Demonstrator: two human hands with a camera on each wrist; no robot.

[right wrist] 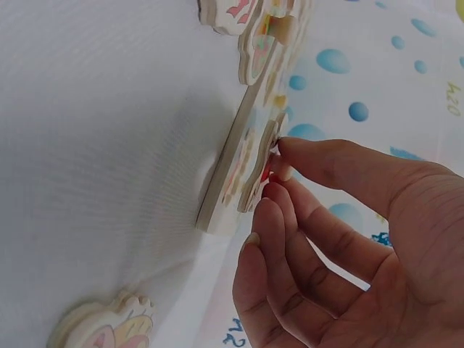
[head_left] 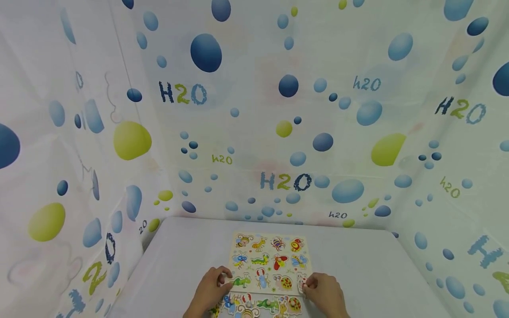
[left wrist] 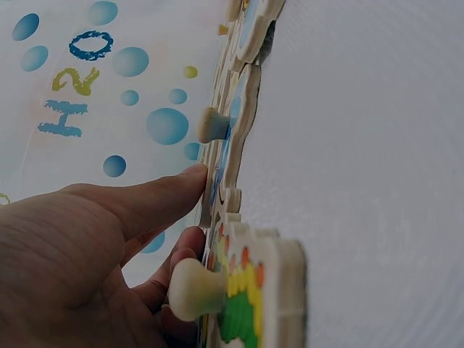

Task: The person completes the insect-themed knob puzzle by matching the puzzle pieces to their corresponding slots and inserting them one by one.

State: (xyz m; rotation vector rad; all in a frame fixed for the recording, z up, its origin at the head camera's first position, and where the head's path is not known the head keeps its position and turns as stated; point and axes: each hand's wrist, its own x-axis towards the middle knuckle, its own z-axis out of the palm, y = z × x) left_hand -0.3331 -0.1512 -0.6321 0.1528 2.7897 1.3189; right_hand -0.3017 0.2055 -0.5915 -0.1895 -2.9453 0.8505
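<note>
A wooden insect puzzle board [head_left: 247, 251] lies on the table, printed with rows of insects. My right hand [head_left: 324, 291] pinches the knob of a puzzle piece [right wrist: 259, 170] with thumb and index finger, at the board's lower right corner. In the right wrist view that piece tilts close over the board's surface. My left hand [head_left: 210, 287] rests at the board's lower left edge, its thumb touching the edge in the left wrist view. Just beside its fingers is a green, yellow and red knobbed piece [left wrist: 246, 297].
Several loose knobbed pieces lie along the near side of the board, among them a green grasshopper [head_left: 267, 304] and a ladybug piece [head_left: 294, 304]. Another piece [right wrist: 109, 326] lies on the table in the right wrist view. Bubble-printed curtains [head_left: 254, 132] surround the white table [head_left: 350, 256].
</note>
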